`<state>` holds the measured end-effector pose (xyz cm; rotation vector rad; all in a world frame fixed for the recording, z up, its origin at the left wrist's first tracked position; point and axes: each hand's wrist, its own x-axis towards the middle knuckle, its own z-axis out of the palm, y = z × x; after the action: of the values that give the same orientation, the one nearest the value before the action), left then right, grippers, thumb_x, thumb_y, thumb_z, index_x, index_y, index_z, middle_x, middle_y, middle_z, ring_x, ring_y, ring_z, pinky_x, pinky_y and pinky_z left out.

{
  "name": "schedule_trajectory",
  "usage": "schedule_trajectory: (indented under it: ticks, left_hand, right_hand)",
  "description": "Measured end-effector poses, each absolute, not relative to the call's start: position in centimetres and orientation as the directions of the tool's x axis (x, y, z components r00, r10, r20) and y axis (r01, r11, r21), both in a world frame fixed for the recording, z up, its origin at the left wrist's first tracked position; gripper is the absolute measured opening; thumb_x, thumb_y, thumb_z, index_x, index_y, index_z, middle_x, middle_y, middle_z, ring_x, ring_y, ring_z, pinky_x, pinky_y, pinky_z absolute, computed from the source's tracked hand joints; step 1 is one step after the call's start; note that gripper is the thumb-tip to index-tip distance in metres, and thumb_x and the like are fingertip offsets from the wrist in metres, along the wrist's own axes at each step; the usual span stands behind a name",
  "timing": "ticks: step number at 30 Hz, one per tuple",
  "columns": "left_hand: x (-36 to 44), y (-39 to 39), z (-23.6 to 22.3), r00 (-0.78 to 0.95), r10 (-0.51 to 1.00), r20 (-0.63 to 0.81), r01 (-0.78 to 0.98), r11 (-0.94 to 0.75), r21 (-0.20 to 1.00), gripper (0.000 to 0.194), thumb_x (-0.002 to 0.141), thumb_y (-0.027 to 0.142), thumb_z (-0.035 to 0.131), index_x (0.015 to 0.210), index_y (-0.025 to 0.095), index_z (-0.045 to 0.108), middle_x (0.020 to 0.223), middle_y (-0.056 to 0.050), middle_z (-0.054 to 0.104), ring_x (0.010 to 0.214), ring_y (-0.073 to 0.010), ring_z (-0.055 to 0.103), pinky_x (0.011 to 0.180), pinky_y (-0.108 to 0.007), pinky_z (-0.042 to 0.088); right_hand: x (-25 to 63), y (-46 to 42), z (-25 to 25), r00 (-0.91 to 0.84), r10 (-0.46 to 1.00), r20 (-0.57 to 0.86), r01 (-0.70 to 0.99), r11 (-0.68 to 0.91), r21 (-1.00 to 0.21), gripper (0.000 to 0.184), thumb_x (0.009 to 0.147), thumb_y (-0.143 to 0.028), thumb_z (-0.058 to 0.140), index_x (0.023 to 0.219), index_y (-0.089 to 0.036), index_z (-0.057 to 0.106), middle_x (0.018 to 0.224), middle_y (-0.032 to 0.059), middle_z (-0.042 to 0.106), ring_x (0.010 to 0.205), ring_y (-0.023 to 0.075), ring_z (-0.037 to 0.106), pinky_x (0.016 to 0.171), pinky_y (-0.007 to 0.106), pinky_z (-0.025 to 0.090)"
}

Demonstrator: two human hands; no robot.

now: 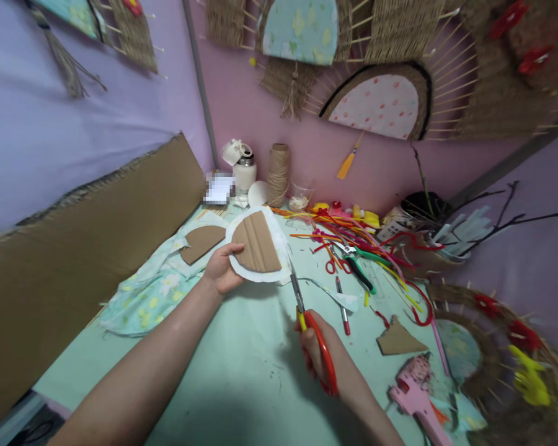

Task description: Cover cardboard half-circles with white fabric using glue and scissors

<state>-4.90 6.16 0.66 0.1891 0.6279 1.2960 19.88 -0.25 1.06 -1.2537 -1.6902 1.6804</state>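
Observation:
My left hand [224,267] pinches the edge of a half-round cardboard piece [259,243] that lies against a slightly larger piece of white fabric [235,226]. The fabric shows as a margin all round the cardboard. My right hand [318,347] is closed round the red and yellow handles of a pair of scissors [299,296]. Their blades point up toward the right edge of the fabric. A trimmed fabric strip [332,292] curls on the table just right of the blades. Left of my left hand, a second half-round cardboard piece [202,243] lies on floral fabric [153,297].
Pliers with green handles [365,272], a marker [343,306] and colourful pipe cleaners [353,229] lie to the right. A pink glue gun [418,402] and a cardboard scrap [401,339] are nearer. A twine spool [278,173] stands behind; a tall cardboard panel [97,248] borders the left.

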Motion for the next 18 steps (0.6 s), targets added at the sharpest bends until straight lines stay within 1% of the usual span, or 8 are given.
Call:
schedule_trajectory:
  ticks: [5, 9, 15, 18]
  left_hand:
    - [-4.9, 6.2, 1.0, 0.099, 0.930, -0.353, -0.846, 0.266, 0.462, 0.061, 0.074, 0.012, 0.047, 0.136, 0.010, 0.044, 0.093, -0.011, 0.074, 0.102, -0.0317, 0.065, 0.102, -0.055, 0.038]
    - [-5.2, 6.2, 0.9, 0.114, 0.932, -0.344, -0.845, 0.273, 0.459, 0.060, 0.074, 0.011, 0.048, 0.135, 0.010, 0.046, 0.095, -0.011, 0.074, 0.102, -0.0316, 0.066, 0.102, -0.054, 0.040]
    - [-5.7, 6.3, 0.6, 0.134, 0.940, -0.314, -0.844, 0.274, 0.461, 0.059, 0.077, 0.012, 0.047, 0.135, 0.013, 0.046, 0.097, -0.010, 0.074, 0.098, -0.0289, 0.067, 0.102, -0.051, 0.041]
    - [-5.9, 6.3, 0.4, 0.152, 0.945, -0.289, -0.835, 0.280, 0.475, 0.060, 0.077, 0.012, 0.048, 0.137, 0.013, 0.045, 0.102, -0.011, 0.073, 0.100, -0.0292, 0.067, 0.102, -0.051, 0.041]
  right_hand:
    - [19.8, -0.1, 1.2, -0.485, 0.822, -0.297, 0.275, -0.178, -0.945, 0.053, 0.079, -0.075, 0.040, 0.077, -0.022, 0.042, 0.053, -0.0066, 0.039, 0.043, 0.0093, 0.036, 0.040, 0.021, 0.028]
    - [19.9, -0.1, 1.1, -0.475, 0.818, -0.325, 0.274, -0.213, -0.938, 0.051, 0.079, -0.073, 0.043, 0.076, -0.022, 0.043, 0.051, -0.0072, 0.038, 0.041, 0.0088, 0.034, 0.039, 0.021, 0.027]
    - [19.5, -0.1, 1.0, -0.427, 0.834, -0.351, 0.262, -0.257, -0.930, 0.040, 0.078, -0.059, 0.056, 0.069, -0.022, 0.044, 0.049, -0.0079, 0.035, 0.041, 0.0086, 0.032, 0.038, 0.021, 0.025]
    - [19.4, 0.0, 0.8, -0.410, 0.838, -0.360, 0.260, -0.270, -0.927, 0.037, 0.079, -0.056, 0.057, 0.069, -0.023, 0.044, 0.047, -0.0080, 0.034, 0.041, 0.0090, 0.033, 0.038, 0.021, 0.024]
